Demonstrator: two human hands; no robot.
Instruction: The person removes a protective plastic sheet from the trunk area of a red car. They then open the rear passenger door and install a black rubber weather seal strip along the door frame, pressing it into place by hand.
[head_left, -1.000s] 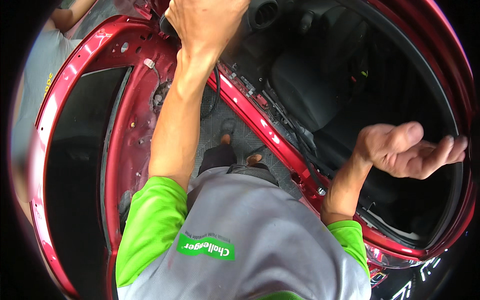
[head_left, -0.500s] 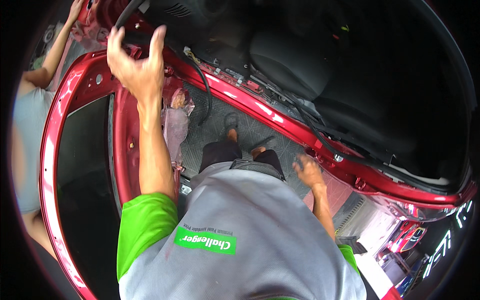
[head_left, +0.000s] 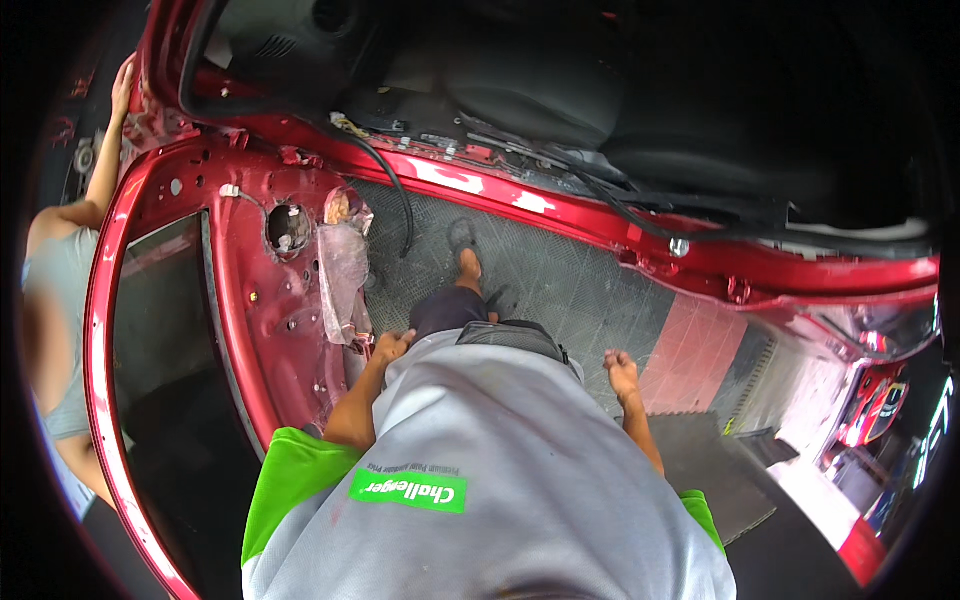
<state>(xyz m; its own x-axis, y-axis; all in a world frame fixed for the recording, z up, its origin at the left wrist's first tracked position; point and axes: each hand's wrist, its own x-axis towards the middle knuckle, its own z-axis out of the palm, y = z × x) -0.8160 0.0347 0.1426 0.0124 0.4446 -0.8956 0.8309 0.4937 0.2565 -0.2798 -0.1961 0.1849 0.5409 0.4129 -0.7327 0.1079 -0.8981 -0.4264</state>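
My left hand point(head_left: 392, 346) hangs low beside my body, near the inner side of the red car door point(head_left: 265, 300). It is loosely open, fingers partly bent, with nothing visible in it. On my other side, my right hand point(head_left: 621, 372) hangs above the floor, also loosely open and holding nothing I can see. The door stands open with its inner panel bare, showing holes and a torn clear plastic sheet point(head_left: 343, 275). From the red door sill point(head_left: 450, 178), a black rubber seal strip point(head_left: 401, 190) dangles toward the floor.
Beyond the door at the far left, a person point(head_left: 75, 270) in grey has a hand on the car body. The dark car seat point(head_left: 540, 95) lies past the sill. Underfoot is a grey textured floor point(head_left: 560, 285) with a red band point(head_left: 690, 345); a flat dark mat point(head_left: 700, 470) lies at right.
My left hand has dropped from the door's hinge end to beside my body. My right hand has drawn slightly back from near the sill. The view has shifted, and I stand farther from the car.
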